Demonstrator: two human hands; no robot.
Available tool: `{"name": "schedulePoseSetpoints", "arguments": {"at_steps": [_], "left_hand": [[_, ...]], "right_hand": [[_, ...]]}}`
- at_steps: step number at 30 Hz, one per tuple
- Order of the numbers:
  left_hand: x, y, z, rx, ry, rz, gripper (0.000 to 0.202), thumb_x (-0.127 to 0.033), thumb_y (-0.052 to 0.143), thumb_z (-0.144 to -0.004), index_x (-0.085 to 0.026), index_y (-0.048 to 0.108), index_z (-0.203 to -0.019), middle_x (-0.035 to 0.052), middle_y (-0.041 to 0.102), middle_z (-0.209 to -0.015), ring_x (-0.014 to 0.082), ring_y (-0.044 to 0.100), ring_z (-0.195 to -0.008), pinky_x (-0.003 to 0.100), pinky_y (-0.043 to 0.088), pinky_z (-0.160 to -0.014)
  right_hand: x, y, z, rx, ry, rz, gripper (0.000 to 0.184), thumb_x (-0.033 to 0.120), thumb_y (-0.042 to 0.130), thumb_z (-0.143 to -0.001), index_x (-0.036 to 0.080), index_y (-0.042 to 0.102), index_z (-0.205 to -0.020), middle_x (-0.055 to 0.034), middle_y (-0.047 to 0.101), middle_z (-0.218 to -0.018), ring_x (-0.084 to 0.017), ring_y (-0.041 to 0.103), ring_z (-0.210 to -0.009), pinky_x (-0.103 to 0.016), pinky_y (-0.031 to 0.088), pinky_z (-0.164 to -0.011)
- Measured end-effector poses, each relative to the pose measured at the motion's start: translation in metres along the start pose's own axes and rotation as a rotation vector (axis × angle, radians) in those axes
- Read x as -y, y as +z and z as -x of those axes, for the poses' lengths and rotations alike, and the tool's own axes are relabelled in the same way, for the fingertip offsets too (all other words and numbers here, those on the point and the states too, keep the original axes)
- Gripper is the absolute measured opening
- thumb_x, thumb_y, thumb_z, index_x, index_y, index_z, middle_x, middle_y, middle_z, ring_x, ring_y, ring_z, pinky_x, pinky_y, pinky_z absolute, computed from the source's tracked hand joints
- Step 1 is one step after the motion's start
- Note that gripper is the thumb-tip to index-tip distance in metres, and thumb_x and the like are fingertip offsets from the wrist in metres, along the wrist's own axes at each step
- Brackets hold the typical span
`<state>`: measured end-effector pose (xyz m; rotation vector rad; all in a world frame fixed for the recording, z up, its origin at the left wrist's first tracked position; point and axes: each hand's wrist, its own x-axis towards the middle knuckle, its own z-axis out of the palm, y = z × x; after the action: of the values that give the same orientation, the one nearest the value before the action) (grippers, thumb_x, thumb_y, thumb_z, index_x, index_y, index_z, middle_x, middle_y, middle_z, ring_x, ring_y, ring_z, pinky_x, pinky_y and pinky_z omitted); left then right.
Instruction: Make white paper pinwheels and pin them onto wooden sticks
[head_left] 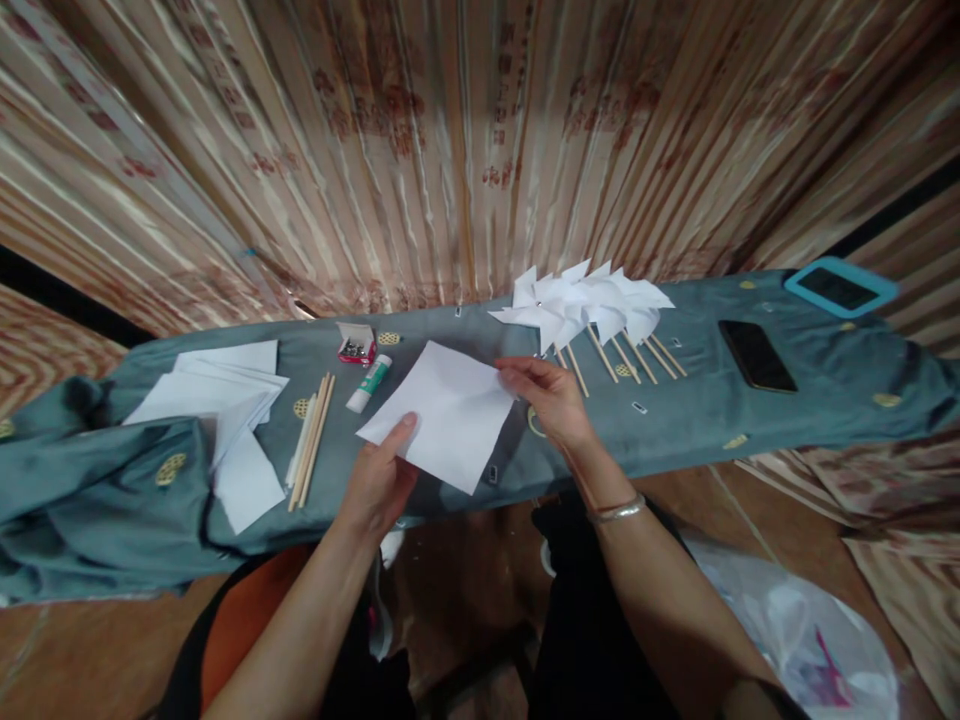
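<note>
1. While a row of white paper pinwheels (571, 303) lies on the right side of the tabletop (697, 415), with wooden sticks poking out toward the person, one square white sheet (448, 415) is up in the hands, so some look made and this one looks just begun

2. The sheet is in the middle, over the tabletop's near part, and it is mostly flat, with no cuts that I can see, so I think the folding, cutting and pinning are all left to do on it

3. More plain paper (251, 480) sits in a messy pile on the left, and bare sticks (313, 440) lie side by side next to it, so there seems to be stuff for more pinwheels

4. A glue stick (369, 384) lies close to the sheet, and a little red box (356, 345) stands open with small shiny bits in it

5. The left hand (379, 472) has a nearly closed grip, its thumb on top of the sheet's near left edge and its fingers hidden below

6. The right hand (553, 398) has a small pinching grip on the sheet's far right edge, near the corner, with the fingertips close together
</note>
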<state>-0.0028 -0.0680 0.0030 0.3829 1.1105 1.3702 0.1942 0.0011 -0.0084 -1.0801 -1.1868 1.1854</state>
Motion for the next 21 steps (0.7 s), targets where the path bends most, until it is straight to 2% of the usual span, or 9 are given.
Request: {"name": "schedulePoseSetpoints", "arguments": {"at_steps": [2, 4, 5, 7, 10, 14, 18, 21], "left_hand": [[-0.003, 0.0, -0.002, -0.036, 0.025, -0.02, 0.029, -0.016, 0.067, -0.079, -0.014, 0.066, -0.108, 0.0088, 0.073, -0.109, 0.0234, 0.07, -0.096, 0.033, 0.06, -0.084], [-0.006, 0.0, -0.005, -0.046, 0.056, -0.045, 0.027, -0.017, 0.066, -0.08, -0.014, 0.067, -0.107, 0.0092, 0.072, -0.111, 0.0244, 0.069, -0.099, 0.034, 0.06, -0.086], [-0.007, -0.001, -0.006, -0.05, 0.075, -0.053, 0.026, -0.017, 0.066, -0.08, -0.014, 0.067, -0.106, 0.0093, 0.072, -0.111, 0.0247, 0.069, -0.1, 0.035, 0.059, -0.087], [-0.009, -0.001, -0.009, -0.066, 0.108, -0.06, 0.024, -0.018, 0.066, -0.08, -0.015, 0.068, -0.103, 0.009, 0.072, -0.111, 0.0249, 0.069, -0.101, 0.035, 0.059, -0.088], [-0.009, 0.0, -0.012, -0.091, 0.142, -0.065, 0.021, -0.018, 0.067, -0.079, -0.016, 0.069, -0.1, 0.0076, 0.073, -0.109, 0.0245, 0.069, -0.101, 0.035, 0.058, -0.09], [-0.008, 0.002, -0.01, -0.107, 0.161, -0.043, 0.019, -0.015, 0.068, -0.078, -0.015, 0.07, -0.098, 0.0071, 0.074, -0.105, 0.0241, 0.07, -0.1, 0.034, 0.057, -0.092], [-0.012, 0.007, -0.007, -0.123, 0.172, -0.013, 0.022, -0.013, 0.068, -0.078, -0.016, 0.07, -0.1, 0.0063, 0.076, -0.099, 0.0236, 0.07, -0.1, 0.034, 0.057, -0.093], [-0.02, 0.016, -0.005, -0.084, 0.217, 0.021, 0.026, -0.012, 0.069, -0.076, -0.017, 0.07, -0.102, 0.006, 0.076, -0.095, 0.0232, 0.07, -0.1, 0.034, 0.056, -0.093]], "right_hand": [[0.0, -0.015, -0.001, -0.069, -0.071, 0.188, 0.03, 0.045, 0.064, -0.08, 0.021, 0.074, -0.093, -0.0044, 0.076, -0.086, -0.019, 0.069, -0.078, -0.032, 0.053, -0.073], [0.001, -0.033, 0.001, -0.142, -0.119, 0.551, 0.025, 0.037, 0.061, -0.083, 0.019, 0.074, -0.096, -0.0064, 0.076, -0.088, -0.022, 0.069, -0.078, -0.034, 0.052, -0.075], [0.001, -0.041, 0.004, -0.137, -0.114, 0.758, 0.023, 0.032, 0.06, -0.084, 0.019, 0.073, -0.098, -0.0076, 0.076, -0.09, -0.023, 0.07, -0.08, -0.035, 0.052, -0.077], [0.0, -0.051, 0.011, -0.072, -0.067, 1.096, 0.023, 0.028, 0.06, -0.085, 0.018, 0.072, -0.102, -0.0107, 0.076, -0.094, -0.027, 0.071, -0.086, -0.037, 0.051, -0.078], [-0.002, -0.052, 0.023, 0.074, -0.054, 1.387, 0.028, 0.027, 0.066, -0.083, 0.014, 0.068, -0.108, -0.016, 0.074, -0.101, -0.029, 0.07, -0.093, -0.037, 0.052, -0.079], [-0.002, -0.041, 0.031, 0.099, -0.051, 1.537, 0.028, 0.025, 0.066, -0.083, 0.014, 0.065, -0.109, -0.0183, 0.072, -0.102, -0.028, 0.07, -0.092, -0.035, 0.052, -0.076], [0.002, -0.033, 0.032, 0.137, 0.05, 1.504, 0.024, 0.019, 0.061, -0.084, 0.014, 0.064, -0.107, -0.0174, 0.073, -0.099, -0.027, 0.071, -0.091, -0.032, 0.051, -0.075], [0.005, -0.032, 0.031, 0.142, 0.089, 1.451, 0.021, 0.015, 0.058, -0.082, 0.013, 0.066, -0.101, -0.0166, 0.075, -0.092, -0.027, 0.071, -0.087, -0.033, 0.051, -0.075]]}}
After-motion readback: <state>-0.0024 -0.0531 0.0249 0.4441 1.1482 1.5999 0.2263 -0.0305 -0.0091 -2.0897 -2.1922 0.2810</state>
